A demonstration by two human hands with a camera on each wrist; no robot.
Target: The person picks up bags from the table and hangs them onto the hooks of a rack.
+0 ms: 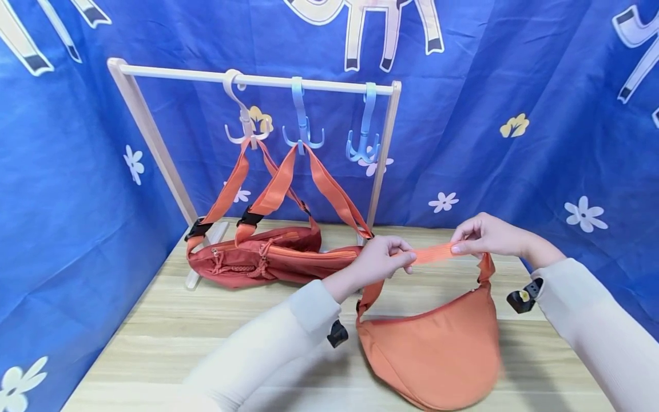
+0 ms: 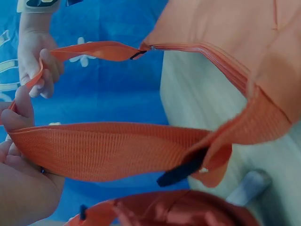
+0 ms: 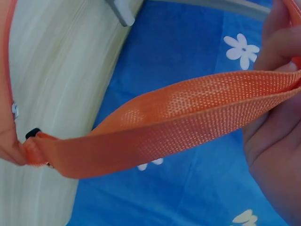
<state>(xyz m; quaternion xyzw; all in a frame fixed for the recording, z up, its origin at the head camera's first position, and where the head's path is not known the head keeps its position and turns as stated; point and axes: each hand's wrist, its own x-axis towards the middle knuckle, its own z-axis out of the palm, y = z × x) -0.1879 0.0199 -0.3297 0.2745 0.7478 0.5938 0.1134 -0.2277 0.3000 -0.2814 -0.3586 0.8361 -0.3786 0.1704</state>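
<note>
An orange crescent-shaped shoulder bag (image 1: 432, 349) is held by its webbing strap over the right front of the table. My left hand (image 1: 383, 257) pinches the strap (image 1: 433, 253) at its left part, thumb on top. Farther right, my right hand (image 1: 489, 234) pinches the same strap, and a short stretch runs taut between the two. In the left wrist view, the strap (image 2: 103, 148) drops from my fingers to a black slider near the bag's zipped opening. The right wrist view shows a doubled length of strap (image 3: 188, 115) leading from my right hand to the bag's other end.
A white rack (image 1: 180, 72) stands at the back. From its bar hang a white hook hanger (image 1: 246, 123), a middle blue one (image 1: 301, 120) and a right blue one (image 1: 364, 131). Two red bags (image 1: 247, 266) with orange straps hang from the left two, their bodies low by the table.
</note>
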